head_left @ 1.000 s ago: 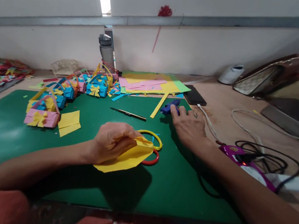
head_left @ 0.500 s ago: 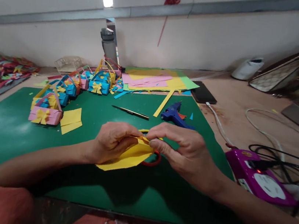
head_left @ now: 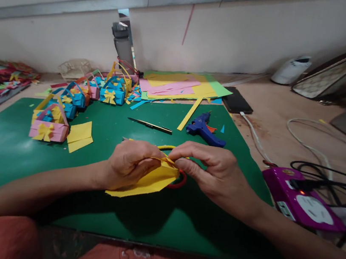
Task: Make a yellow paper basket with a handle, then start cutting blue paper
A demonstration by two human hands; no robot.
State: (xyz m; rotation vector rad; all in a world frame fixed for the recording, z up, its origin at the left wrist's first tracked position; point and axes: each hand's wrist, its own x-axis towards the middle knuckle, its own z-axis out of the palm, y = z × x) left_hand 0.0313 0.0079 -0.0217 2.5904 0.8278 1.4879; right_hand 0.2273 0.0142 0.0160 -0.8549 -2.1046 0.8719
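Above the green mat, a folded piece of yellow paper [head_left: 149, 184] is pinched between both hands. My left hand [head_left: 131, 162] is closed on its left and upper edge. With thumb and forefinger, my right hand [head_left: 208, 171] grips the upper right corner, close to the left fingertips. Fingers partly cover the folds there. Behind and below the paper lie scissors [head_left: 179, 181] with red and yellow handles, mostly hidden. A pen [head_left: 150, 125] rests on the mat beyond my hands, and a blue glue gun [head_left: 207, 128] lies to its right.
Small paper baskets with bows [head_left: 49, 128] stand at the left, beside a yellow paper piece [head_left: 80, 136]. Coloured sheets [head_left: 182, 86] are stacked at the back, with a yellow strip [head_left: 190, 114] in front. A phone [head_left: 237, 101] and purple power strip [head_left: 301, 201] with cables sit right.
The view has shifted slightly, so the background sits a little higher. Both hands keep their pinch on the yellow paper, and more of the scissors shows behind it.
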